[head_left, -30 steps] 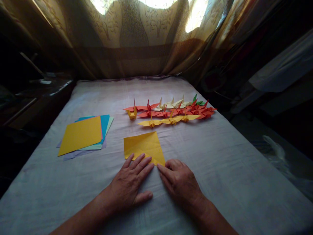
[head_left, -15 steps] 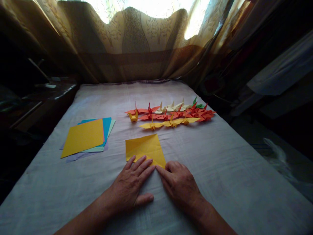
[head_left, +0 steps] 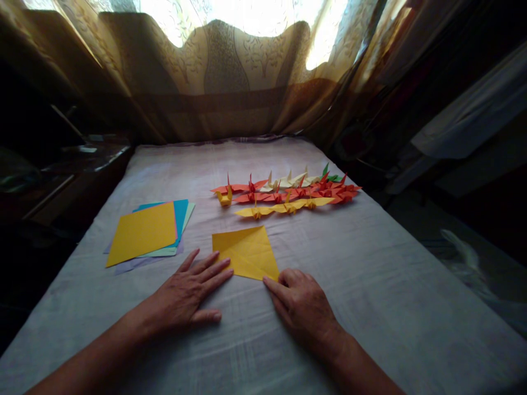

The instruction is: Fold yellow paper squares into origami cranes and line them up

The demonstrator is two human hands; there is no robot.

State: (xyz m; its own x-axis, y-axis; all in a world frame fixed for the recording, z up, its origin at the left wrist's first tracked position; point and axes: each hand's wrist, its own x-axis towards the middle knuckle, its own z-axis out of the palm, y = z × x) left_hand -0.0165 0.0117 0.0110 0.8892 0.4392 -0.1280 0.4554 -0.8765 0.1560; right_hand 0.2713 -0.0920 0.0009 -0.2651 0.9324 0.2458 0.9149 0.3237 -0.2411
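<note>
Mid-fold on yellow sheet [head_left: 246,253], flat on cloth-covered table [head_left: 370,285] before the crane row [head_left: 288,192]: left hand [head_left: 187,296] splayed flat at its near-left edge, right hand [head_left: 302,304] fingertips pinning near corner, gripping nothing; next probably needed a pressed, aligned crease.

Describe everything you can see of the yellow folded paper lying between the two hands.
The yellow folded paper looks like thin craft paper, a flat four-sided piece with a crease running across it. It lies on the pale cloth, near the front middle. The left hand lies flat with fingertips at its left lower edge; the right hand touches its near right corner with a fingertip. Finished paper cranes sit beyond it, apart.
</note>
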